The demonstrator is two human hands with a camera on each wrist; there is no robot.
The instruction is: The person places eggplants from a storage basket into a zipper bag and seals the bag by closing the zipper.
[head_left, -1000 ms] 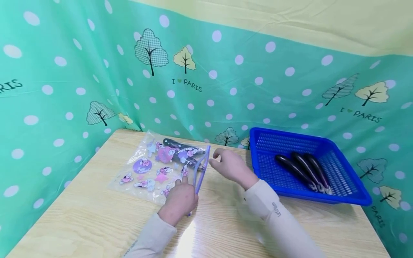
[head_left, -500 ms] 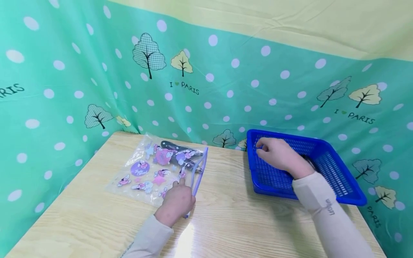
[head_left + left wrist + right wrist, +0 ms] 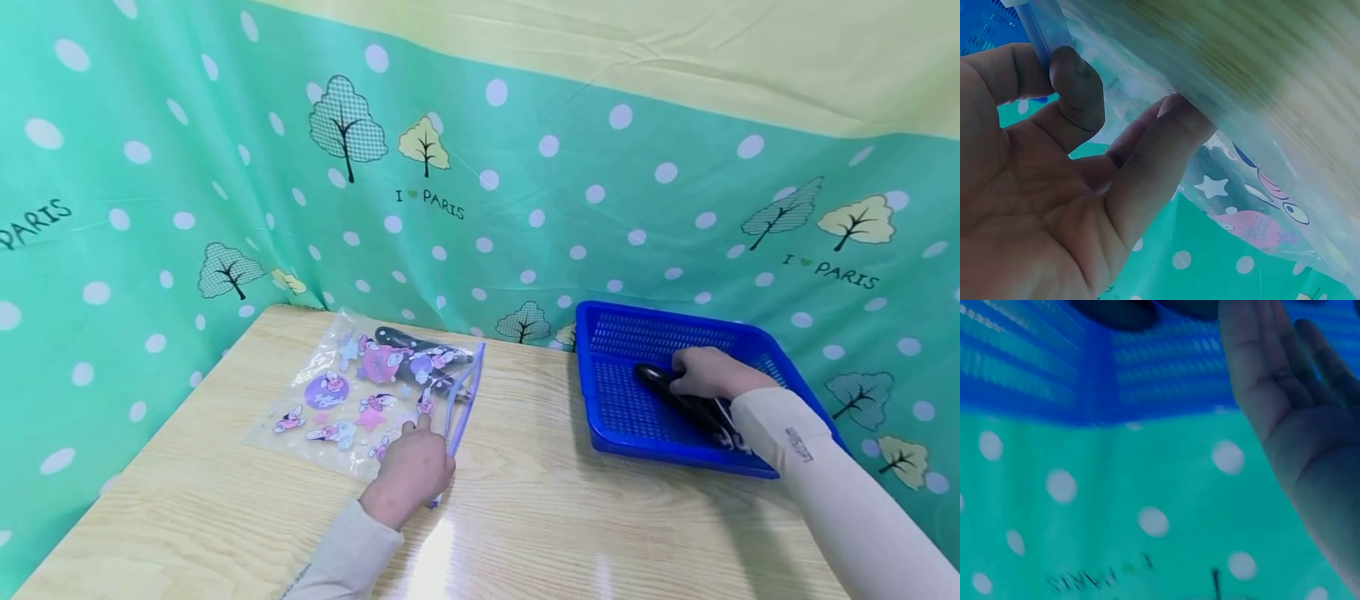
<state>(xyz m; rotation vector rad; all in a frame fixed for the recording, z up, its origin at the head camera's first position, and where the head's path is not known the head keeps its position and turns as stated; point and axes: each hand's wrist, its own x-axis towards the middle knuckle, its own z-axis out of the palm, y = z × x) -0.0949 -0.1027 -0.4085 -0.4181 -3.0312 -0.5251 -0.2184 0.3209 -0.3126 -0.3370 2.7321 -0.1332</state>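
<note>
A clear zip bag (image 3: 356, 437) with pink and purple cartoon prints lies on the table, dark eggplants (image 3: 401, 338) showing through its plastic. My left hand (image 3: 410, 473) holds the bag near its purple zip edge; in the left wrist view, curled fingers (image 3: 1079, 90) meet the zip strip (image 3: 1036, 34). At the right, my right hand (image 3: 708, 372) is inside the blue basket (image 3: 587, 392), over the dark eggplants (image 3: 654, 379) and partly covering them. The right wrist view has that hand's fingers (image 3: 1250, 362) extended beside dark eggplant ends (image 3: 1119, 312); their tips are out of frame.
The wooden table (image 3: 517, 508) reaches between bag and basket. Behind it hangs a green curtain (image 3: 450, 250) with white dots and printed trees, close to the back edges of the bag and the basket.
My right hand has moved right, from beside the bag's mouth over the basket's left side and down onto the eggplants. My left hand stays at the bag's edge.
</note>
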